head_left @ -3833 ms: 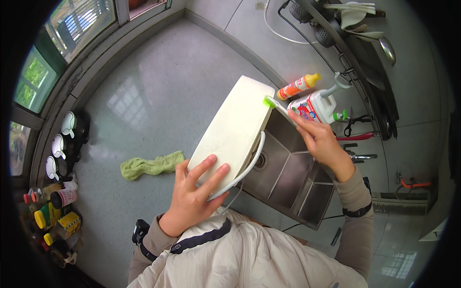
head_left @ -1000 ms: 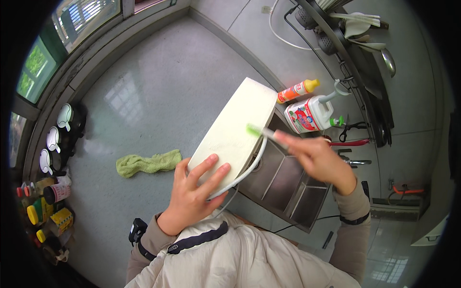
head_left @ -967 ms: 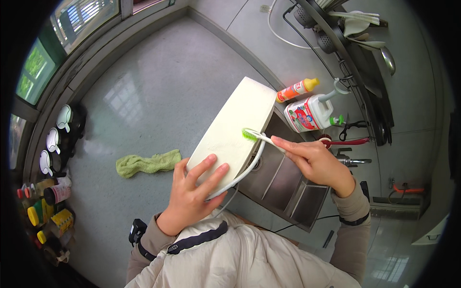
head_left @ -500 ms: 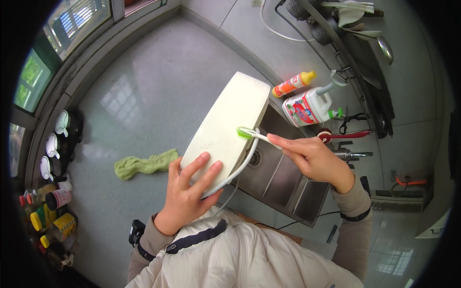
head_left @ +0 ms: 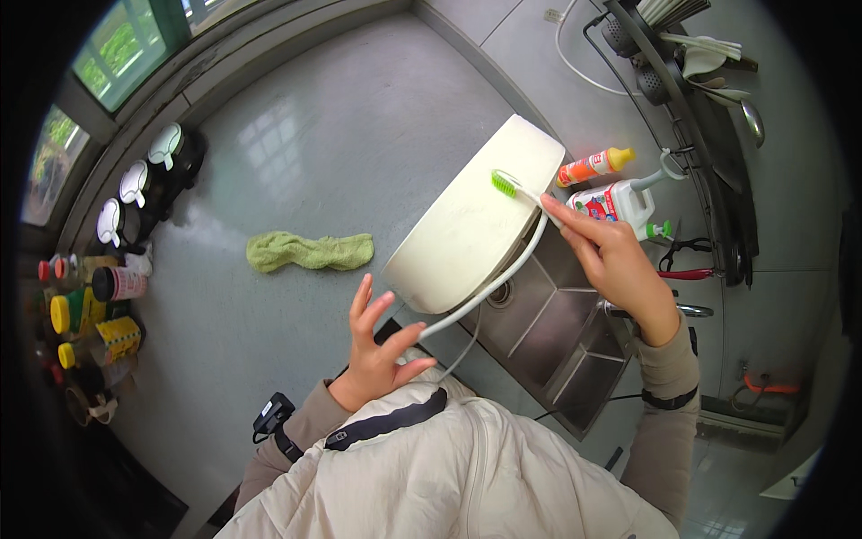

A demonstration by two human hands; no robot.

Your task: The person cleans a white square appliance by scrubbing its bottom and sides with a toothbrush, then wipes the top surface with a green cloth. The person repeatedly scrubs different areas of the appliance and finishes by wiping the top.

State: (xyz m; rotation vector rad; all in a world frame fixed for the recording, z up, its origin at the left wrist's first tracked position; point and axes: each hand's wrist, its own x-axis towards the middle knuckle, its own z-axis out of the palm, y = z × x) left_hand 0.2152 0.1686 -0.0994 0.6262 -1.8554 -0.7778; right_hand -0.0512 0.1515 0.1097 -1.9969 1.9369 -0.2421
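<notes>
A cream-white, drum-like object [head_left: 476, 220] with a smooth curved side stands tilted at the sink's edge. A white tube [head_left: 494, 286] arcs along its near side. My right hand [head_left: 611, 260] is closed on the handle of a toothbrush [head_left: 505, 184], whose green bristles lie against the cream side. My left hand [head_left: 373, 346] is below the object's lower end, fingers spread. One of its fingertips meets the lower end of the white tube, and I cannot tell whether it bears on it. The object's underside is hidden.
A green cloth [head_left: 310, 252] lies on the grey counter [head_left: 296, 171]. Beyond the object are an orange bottle [head_left: 593, 167], a white jug [head_left: 620, 202] and a utensil rack [head_left: 691, 135]. The steel sink [head_left: 575, 314] is at right. Lidded jars [head_left: 135, 184] and several bottles [head_left: 90, 310] line the left.
My left hand has come off the cream side and spread its fingers below it. The toothbrush has shifted up along the side. The view has turned, so the surroundings sit differently.
</notes>
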